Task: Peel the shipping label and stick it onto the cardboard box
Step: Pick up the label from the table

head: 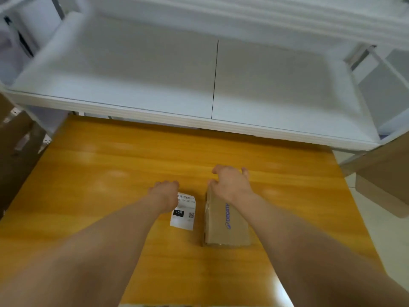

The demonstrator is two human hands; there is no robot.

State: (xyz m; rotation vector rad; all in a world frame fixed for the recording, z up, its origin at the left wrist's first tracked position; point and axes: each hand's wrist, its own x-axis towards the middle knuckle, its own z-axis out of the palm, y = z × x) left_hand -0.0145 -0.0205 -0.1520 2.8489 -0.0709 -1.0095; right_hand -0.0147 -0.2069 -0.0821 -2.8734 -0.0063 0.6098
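Brown cardboard makes up the box point(228, 222), which lies flat on the yellow wooden table point(110, 165). Blue letters run along the top of the box. Just to the left of the box lies the white label point(183, 211), flat on the table and not touching the box. It has black bars, a black patch that says 15H, and a small square code. The right hand point(230, 182) rests over the far end of the box, with its fingers curled down around that end and the thumb on the left side; it seems to hold the box lightly. The left hand point(164, 193) is beside the box too, at the far left corner of the label, fingers bent down. I cannot tell if they pinch the label. Behind the box, past the table, stands a white shelf point(155, 85).
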